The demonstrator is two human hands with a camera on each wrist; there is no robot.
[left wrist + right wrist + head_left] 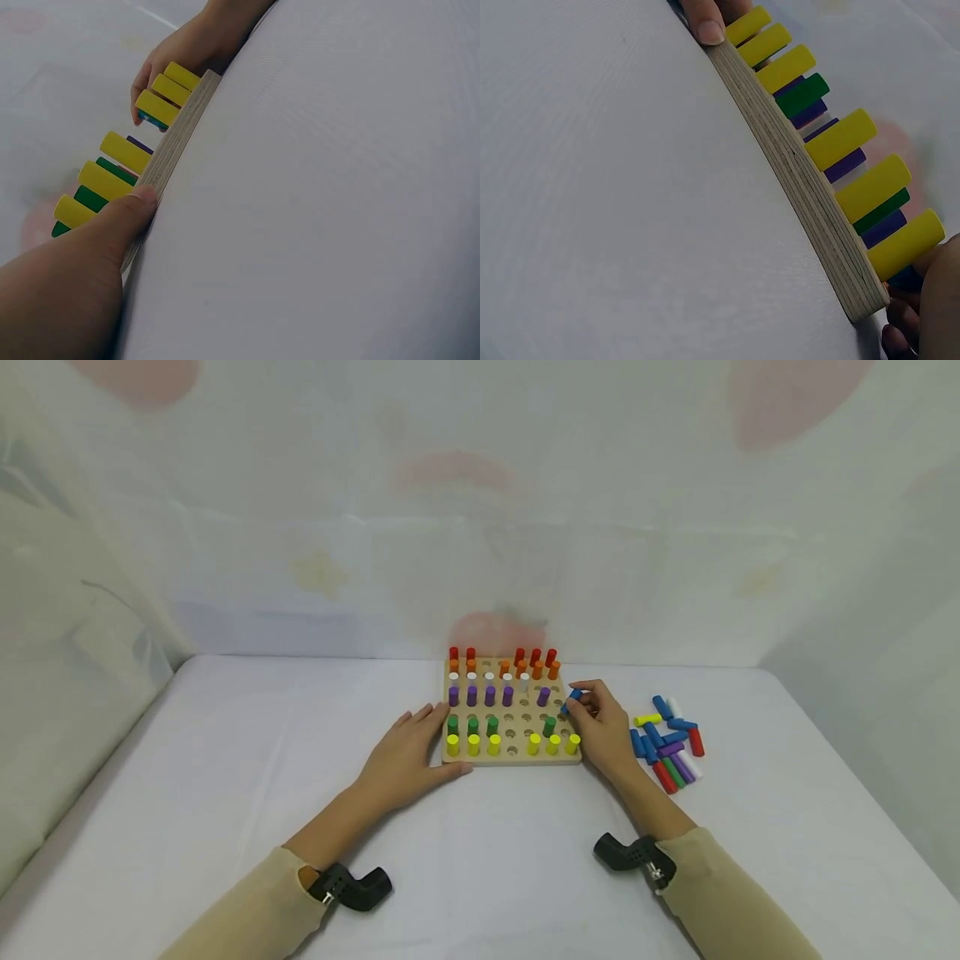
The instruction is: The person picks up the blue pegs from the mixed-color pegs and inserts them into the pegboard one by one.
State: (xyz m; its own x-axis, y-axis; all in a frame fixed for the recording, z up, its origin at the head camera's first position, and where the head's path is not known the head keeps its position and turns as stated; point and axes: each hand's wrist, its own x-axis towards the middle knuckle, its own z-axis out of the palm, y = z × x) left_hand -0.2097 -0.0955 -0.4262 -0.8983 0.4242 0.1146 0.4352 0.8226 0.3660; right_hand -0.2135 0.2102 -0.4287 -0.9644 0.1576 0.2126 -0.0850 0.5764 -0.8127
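A wooden pegboard [517,761] carries rows of upright pegs: red at the back, then orange, white, purple, green and yellow at the front. Between the purple and green rows runs a row of bare holes. My right hand [606,728] pinches a blue peg [572,701] between thumb and fingers, tilted at that row's right end. In the right wrist view the peg [906,279] is mostly hidden behind a yellow peg and the hand. My left hand [401,762] rests spread at the board's front left corner, its thumb [135,206] against the front edge and its fingers along the left side.
Right of the board lies a loose pile of pegs, with several blue pegs [652,734], red pegs [697,742], purple pegs, white pegs, a yellow peg [647,720] and a green peg. A white cloth covers the table [300,727]. A pale patterned curtain [360,568] hangs behind it.
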